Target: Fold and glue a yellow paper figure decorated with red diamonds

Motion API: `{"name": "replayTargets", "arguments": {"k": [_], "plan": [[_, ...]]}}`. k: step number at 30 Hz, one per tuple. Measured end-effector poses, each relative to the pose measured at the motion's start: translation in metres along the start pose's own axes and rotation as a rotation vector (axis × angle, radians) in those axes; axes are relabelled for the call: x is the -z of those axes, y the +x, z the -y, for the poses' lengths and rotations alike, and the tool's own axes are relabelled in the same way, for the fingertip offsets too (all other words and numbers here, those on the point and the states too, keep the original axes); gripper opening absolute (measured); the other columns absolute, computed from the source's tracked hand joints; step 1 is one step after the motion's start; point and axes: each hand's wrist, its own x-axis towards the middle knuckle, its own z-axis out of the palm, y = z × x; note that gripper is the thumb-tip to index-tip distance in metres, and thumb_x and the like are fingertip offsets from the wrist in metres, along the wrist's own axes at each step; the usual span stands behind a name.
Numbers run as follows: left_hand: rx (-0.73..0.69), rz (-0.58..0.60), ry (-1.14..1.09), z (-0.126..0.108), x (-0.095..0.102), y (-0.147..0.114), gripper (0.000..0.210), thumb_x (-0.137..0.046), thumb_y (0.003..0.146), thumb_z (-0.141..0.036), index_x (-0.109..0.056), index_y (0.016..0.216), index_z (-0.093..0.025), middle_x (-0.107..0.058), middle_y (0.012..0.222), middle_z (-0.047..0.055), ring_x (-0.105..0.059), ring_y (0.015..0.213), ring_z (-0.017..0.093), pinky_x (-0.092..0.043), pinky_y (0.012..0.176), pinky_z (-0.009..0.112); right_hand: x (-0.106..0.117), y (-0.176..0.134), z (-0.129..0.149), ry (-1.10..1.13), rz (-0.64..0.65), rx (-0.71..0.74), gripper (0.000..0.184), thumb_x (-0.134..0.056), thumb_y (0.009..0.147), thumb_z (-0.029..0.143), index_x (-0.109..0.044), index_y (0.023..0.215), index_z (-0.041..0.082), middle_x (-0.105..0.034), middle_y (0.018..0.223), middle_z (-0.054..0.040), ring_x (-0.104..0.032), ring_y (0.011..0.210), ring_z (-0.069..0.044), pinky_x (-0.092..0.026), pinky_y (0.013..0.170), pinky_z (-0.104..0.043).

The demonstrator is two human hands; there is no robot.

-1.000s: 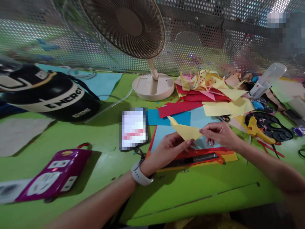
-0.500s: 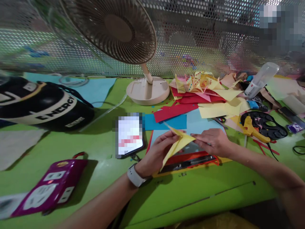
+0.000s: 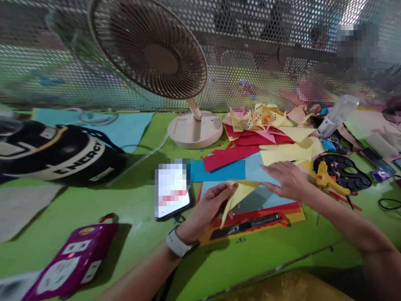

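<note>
A folded piece of yellow paper (image 3: 241, 194) is pinched between the thumb and fingers of my left hand (image 3: 216, 205), which wears a watch with a light strap (image 3: 177, 242). My right hand (image 3: 286, 179) is beside the paper's right tip, fingers apart and stretched toward it. Whether a fingertip touches that tip I cannot tell. Under both hands lie light blue sheets (image 3: 275, 196) on red and orange ones. A black utility knife (image 3: 250, 225) rests along the near edge of this stack.
A phone (image 3: 172, 190) lies left of the stack, with a purple power strip (image 3: 75, 255) and a black bag (image 3: 78, 154) farther left. Behind stands a fan (image 3: 196, 129). Red paper strips (image 3: 232, 158), folded yellow pieces (image 3: 266, 115) and a yellow glue gun (image 3: 330, 179) are beyond and right.
My right hand has come off the paper's right tip and its fingers have spread. The yellow paper, still in my left hand, now looks flatter and more closed. The view has tilted slightly.
</note>
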Motion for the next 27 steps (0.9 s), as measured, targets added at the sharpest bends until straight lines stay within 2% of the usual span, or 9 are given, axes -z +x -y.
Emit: {"name": "replayTargets", "arguments": {"k": [5, 8, 10, 13, 15, 17, 20, 23, 27], "plan": [[0.059, -0.011, -0.067, 0.003, -0.006, 0.004, 0.040, -0.084, 0.062, -0.047, -0.061, 0.079, -0.018, -0.055, 0.052, -0.007, -0.048, 0.036, 0.007, -0.038, 0.032, 0.016, -0.010, 0.010, -0.036, -0.133, 0.183, -0.285, 0.047, -0.058, 0.091, 0.036, -0.058, 0.133, 0.015, -0.058, 0.137, -0.0155, -0.057, 0.117, -0.030, -0.044, 0.095, -0.043], [0.071, -0.017, -0.083, 0.000, -0.007, 0.001, 0.042, -0.083, 0.061, -0.047, -0.058, 0.080, -0.020, -0.057, 0.054, -0.008, -0.054, 0.039, 0.009, -0.043, 0.035, 0.017, -0.013, 0.015, -0.049, -0.187, 0.184, -0.313, 0.027, -0.051, 0.094, 0.024, -0.070, 0.112, 0.018, -0.067, 0.124, -0.0122, -0.061, 0.106, -0.026, -0.044, 0.088, -0.038], [0.105, 0.001, -0.064, -0.003, -0.007, -0.002, 0.042, -0.082, 0.063, -0.048, -0.056, 0.083, -0.020, -0.061, 0.057, -0.007, -0.057, 0.040, 0.011, -0.046, 0.037, 0.019, -0.010, 0.017, -0.057, -0.213, 0.144, -0.318, 0.026, -0.047, 0.095, 0.017, -0.073, 0.098, 0.018, -0.071, 0.110, -0.0102, -0.063, 0.096, -0.023, -0.042, 0.084, -0.035], [0.156, 0.023, 0.004, -0.005, -0.008, -0.004, 0.044, -0.077, 0.067, -0.051, -0.054, 0.090, -0.022, -0.065, 0.057, -0.005, -0.061, 0.041, 0.014, -0.046, 0.039, 0.020, 0.000, 0.018, -0.068, -0.256, 0.053, -0.367, 0.029, -0.043, 0.095, 0.015, -0.072, 0.098, 0.017, -0.072, 0.102, -0.0107, -0.061, 0.091, -0.022, -0.040, 0.081, -0.034], [0.155, 0.020, 0.091, -0.004, -0.008, -0.004, 0.043, -0.073, 0.071, -0.054, -0.055, 0.091, -0.021, -0.059, 0.047, -0.005, -0.056, 0.035, 0.013, -0.035, 0.033, 0.017, 0.006, 0.016, -0.072, -0.270, 0.029, -0.406, 0.030, -0.041, 0.096, 0.016, -0.071, 0.098, 0.016, -0.071, 0.098, -0.0111, -0.061, 0.089, -0.022, -0.039, 0.079, -0.033], [0.131, 0.003, 0.155, -0.002, -0.007, -0.003, 0.043, -0.072, 0.072, -0.056, -0.055, 0.087, -0.020, -0.052, 0.040, -0.007, -0.048, 0.031, 0.010, -0.025, 0.030, 0.016, 0.009, 0.013, -0.072, -0.236, 0.111, -0.413, 0.032, -0.040, 0.097, 0.018, -0.071, 0.095, 0.016, -0.071, 0.094, -0.0101, -0.061, 0.088, -0.021, -0.039, 0.077, -0.032], [0.088, -0.005, 0.146, 0.000, -0.006, -0.001, 0.043, -0.073, 0.069, -0.056, -0.053, 0.079, -0.020, -0.053, 0.043, -0.007, -0.043, 0.031, 0.006, -0.028, 0.033, 0.015, 0.011, 0.004, -0.068, -0.157, 0.304, -0.383, 0.027, -0.044, 0.094, 0.022, -0.070, 0.092, 0.018, -0.070, 0.095, -0.0081, -0.062, 0.090, -0.020, -0.040, 0.076, -0.029], [0.091, 0.055, 0.180, 0.000, -0.005, 0.000, 0.044, -0.070, 0.070, -0.060, -0.051, 0.078, -0.021, -0.054, 0.041, -0.006, -0.036, 0.027, 0.005, -0.024, 0.031, 0.015, 0.012, -0.004, -0.066, -0.144, 0.409, -0.427, 0.020, -0.054, 0.086, 0.022, -0.067, 0.101, 0.017, -0.067, 0.106, -0.0095, -0.061, 0.099, -0.023, -0.041, 0.079, -0.030], [0.121, 0.073, 0.282, -0.003, -0.003, 0.001, 0.044, -0.064, 0.073, -0.063, -0.052, 0.082, -0.021, -0.051, 0.037, -0.006, -0.029, 0.026, 0.005, -0.018, 0.030, 0.015, 0.012, -0.003, -0.070, -0.138, 0.511, -0.540, 0.034, -0.056, 0.082, 0.023, -0.059, 0.115, 0.014, -0.065, 0.115, -0.0131, -0.059, 0.106, -0.026, -0.040, 0.082, -0.032]]}}
